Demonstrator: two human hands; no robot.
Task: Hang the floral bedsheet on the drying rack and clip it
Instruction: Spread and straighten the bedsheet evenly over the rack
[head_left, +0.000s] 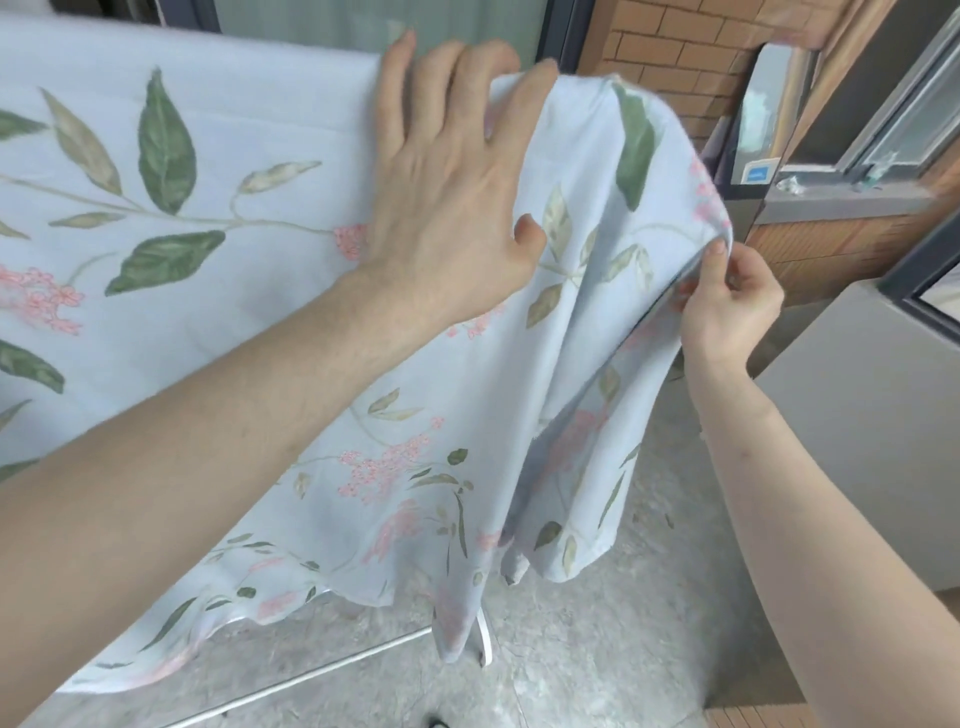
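Grey speckled floor (597, 639) lies under me, on what looks like a balcony, with a brick wall (670, 57) far right and dark-framed glass (363, 21) behind the washing.

Nearest to me, low in view, the white tubes of the drying rack (485, 644) show beneath the cloth: one foot bar running along the floor and one upright leg just right of the sheet's lowest corner. The top rail I cannot see; it is covered.

The floral bedsheet (218, 260), pale blue with green leaves and pink blossom, already hangs over that rail and falls toward me, its hem close to the floor on the left. Its right end is not yet spread: it bunches into a loose fold that droops in the air to the right of the rack leg.

My right hand (727, 306), to the near right, pinches the edge of that bunched fold between thumb and fingertips, holding it up and out. Farther off, my left hand (452, 192) lies flat on the sheet with fingers spread, the fingertips reaching the top fold at the rail and touching the gathered part.

By my reckoning the hanging is mostly done. What remains is to draw the right end along the rail and smooth it, then clip it. No clips are in view, on the sheet or anywhere else, so the clipping looks wholly undone.
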